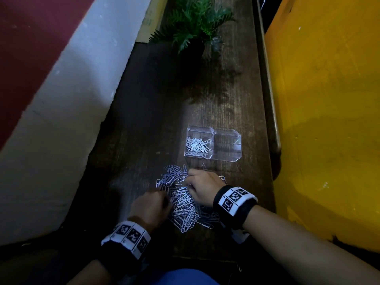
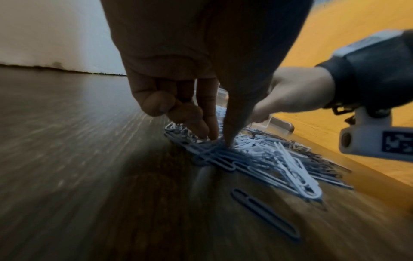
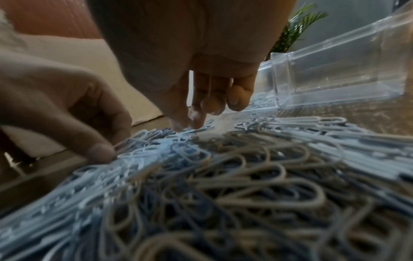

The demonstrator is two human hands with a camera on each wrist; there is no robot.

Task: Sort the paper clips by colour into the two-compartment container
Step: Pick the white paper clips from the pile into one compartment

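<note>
We see a fern (image 1: 195, 23) far beyond our hands. The container (image 1: 213, 144) sits just past our right hand (image 1: 202, 187); both it and our left hand (image 1: 151, 208) pinch clips (image 1: 181, 202) in the pile.

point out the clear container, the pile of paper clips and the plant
container (image 1: 227, 159), head view, front wall of the right compartment
pile of paper clips (image 1: 183, 204), head view, middle of the heap
plant (image 1: 195, 19), head view, its green fronds
</note>
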